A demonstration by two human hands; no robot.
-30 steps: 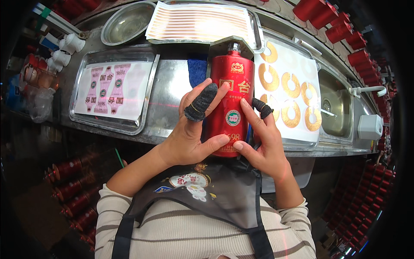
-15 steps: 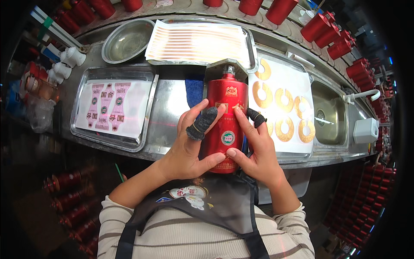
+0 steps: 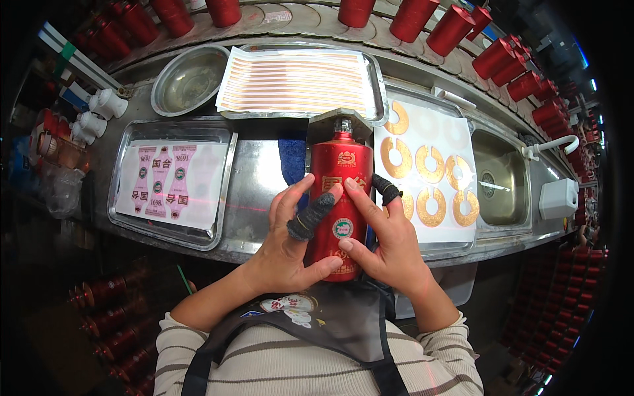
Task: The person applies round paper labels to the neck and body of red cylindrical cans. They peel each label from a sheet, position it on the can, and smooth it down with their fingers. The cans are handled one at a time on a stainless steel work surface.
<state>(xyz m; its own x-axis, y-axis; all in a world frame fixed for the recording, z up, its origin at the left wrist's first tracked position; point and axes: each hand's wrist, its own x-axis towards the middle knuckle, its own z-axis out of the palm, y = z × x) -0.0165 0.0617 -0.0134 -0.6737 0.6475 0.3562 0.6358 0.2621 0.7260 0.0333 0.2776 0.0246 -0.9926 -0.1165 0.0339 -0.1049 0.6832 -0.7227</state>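
Note:
A red bottle with gold print, a round green-and-white emblem and a clear-looking neck stands in front of me, leaning with its neck at a grey angled support. My left hand lies along its left side, thumb on the lower front and a fingertip on the upper gold lettering. Opposite it, my right hand presses a fingertip on the same lettering and the thumb lower down. Both hands curl round the bottle. A dark finger cover is on a left finger, another dark cover on a right one.
Left is a metal tray of pink-and-white label sheets. Behind stand a metal bowl and a tray of gold-striped sheets. A sheet of gold rings and a sink lie right. Red bottles line the conveyor beyond.
The view has shifted a little, so the bottle sits lower in it. My right thumb has lifted slightly away from the left thumb, uncovering gold print low on the bottle. Both hands stay on the bottle.

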